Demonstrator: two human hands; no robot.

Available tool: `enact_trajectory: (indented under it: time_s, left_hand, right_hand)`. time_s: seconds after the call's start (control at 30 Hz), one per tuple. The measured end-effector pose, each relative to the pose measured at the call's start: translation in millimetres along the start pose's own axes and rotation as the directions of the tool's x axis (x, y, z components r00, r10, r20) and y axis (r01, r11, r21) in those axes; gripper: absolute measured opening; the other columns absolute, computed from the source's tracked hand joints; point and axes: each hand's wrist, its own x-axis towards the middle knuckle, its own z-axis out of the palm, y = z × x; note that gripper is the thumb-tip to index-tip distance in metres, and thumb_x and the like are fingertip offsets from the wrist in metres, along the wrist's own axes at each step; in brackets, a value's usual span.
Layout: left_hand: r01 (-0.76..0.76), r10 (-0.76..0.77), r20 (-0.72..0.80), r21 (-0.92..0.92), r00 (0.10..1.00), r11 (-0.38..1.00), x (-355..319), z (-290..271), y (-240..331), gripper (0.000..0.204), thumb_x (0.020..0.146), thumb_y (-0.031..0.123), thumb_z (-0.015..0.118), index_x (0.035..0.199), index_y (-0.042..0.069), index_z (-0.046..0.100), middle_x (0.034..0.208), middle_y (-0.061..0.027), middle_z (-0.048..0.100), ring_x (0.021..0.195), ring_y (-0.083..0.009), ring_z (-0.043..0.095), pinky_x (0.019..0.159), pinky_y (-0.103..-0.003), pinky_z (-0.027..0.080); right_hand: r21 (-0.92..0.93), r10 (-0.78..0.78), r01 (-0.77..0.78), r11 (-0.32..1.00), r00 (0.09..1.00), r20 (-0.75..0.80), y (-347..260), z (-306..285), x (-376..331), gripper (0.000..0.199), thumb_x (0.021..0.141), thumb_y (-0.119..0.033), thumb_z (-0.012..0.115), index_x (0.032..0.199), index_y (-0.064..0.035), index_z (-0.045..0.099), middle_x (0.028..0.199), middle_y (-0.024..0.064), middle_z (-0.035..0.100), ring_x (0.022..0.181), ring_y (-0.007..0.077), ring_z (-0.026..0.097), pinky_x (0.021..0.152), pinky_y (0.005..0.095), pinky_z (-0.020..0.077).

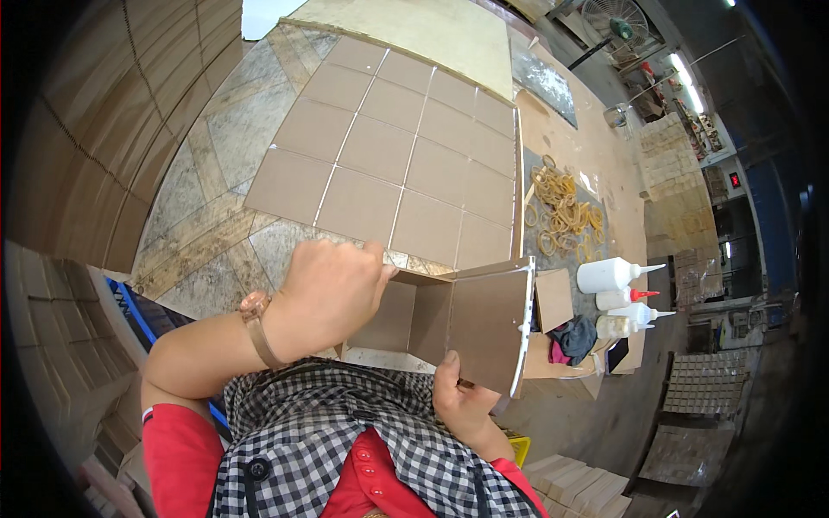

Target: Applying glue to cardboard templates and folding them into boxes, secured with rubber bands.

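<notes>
Close in front of me stands a brown board box (429,315), its open side toward me. Its right panel (486,324) carries a wet white bead of glue along the outer edge. My right hand (460,404) grips this panel's near lower corner, thumb on its face and fingers beneath. My left hand (321,298) is a closed fist at the box's left, its knuckles by the far rim; whatever is inside the fist is hidden. Just beyond lies a grid of flat brown panels (376,142), with white glue lines along several seams.
To the right are a heap of tan rubber bands (561,203), several white glue bottles (604,274) lying on their sides and a dark cloth (577,335). Tall stacks of brown board (155,112) rise at the left. A pale board (414,34) lies at the far side.
</notes>
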Motion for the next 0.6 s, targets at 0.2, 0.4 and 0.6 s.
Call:
enact_trajectory:
  time_s: [0.2, 0.4, 0.6]
  left_hand:
    - [0.067, -0.061, -0.087, 0.057, 0.994, 0.996, -6.7, 4.1, 11.8, 0.027, 0.085, 0.031, 0.061, 0.076, 0.006, 0.058, 0.047, -0.0106, 0.054, 0.043, -0.0277, 0.058, 0.043, -0.038, 0.043]
    - [0.088, -0.073, -0.152, 0.093, 0.986, 0.992, -9.6, 7.1, 13.5, 0.026, 0.084, 0.032, 0.061, 0.076, 0.007, 0.058, 0.047, -0.0095, 0.054, 0.043, -0.0269, 0.057, 0.042, -0.037, 0.042]
    - [0.036, -0.028, -0.158, 0.049, 0.987, 0.998, -11.3, 9.6, 8.6, 0.024, 0.086, 0.03, 0.06, 0.08, 0.007, 0.059, 0.046, -0.0097, 0.053, 0.042, -0.0273, 0.055, 0.043, -0.037, 0.042]
  right_hand:
    - [-0.039, -0.118, 0.118, 0.992, 0.993, -0.008, -5.0, -1.0, 6.9, 0.022, 0.074, 0.002, 0.063, 0.095, 0.0057, 0.059, 0.082, 0.0161, 0.063, 0.064, 0.0288, 0.064, 0.056, 0.0326, 0.0514]
    - [-0.067, -0.197, 0.197, 0.978, 0.98, 0.005, -6.4, -1.1, 10.6, 0.026, 0.074, 0.005, 0.061, 0.099, 0.0082, 0.057, 0.082, 0.0184, 0.063, 0.066, 0.0313, 0.065, 0.057, 0.034, 0.0522]
    - [-0.074, -0.226, 0.225, 0.971, 0.974, 0.003, -6.3, 2.1, 9.7, 0.028, 0.074, 0.005, 0.06, 0.102, 0.0089, 0.056, 0.081, 0.0192, 0.063, 0.067, 0.0319, 0.066, 0.058, 0.0353, 0.0525]
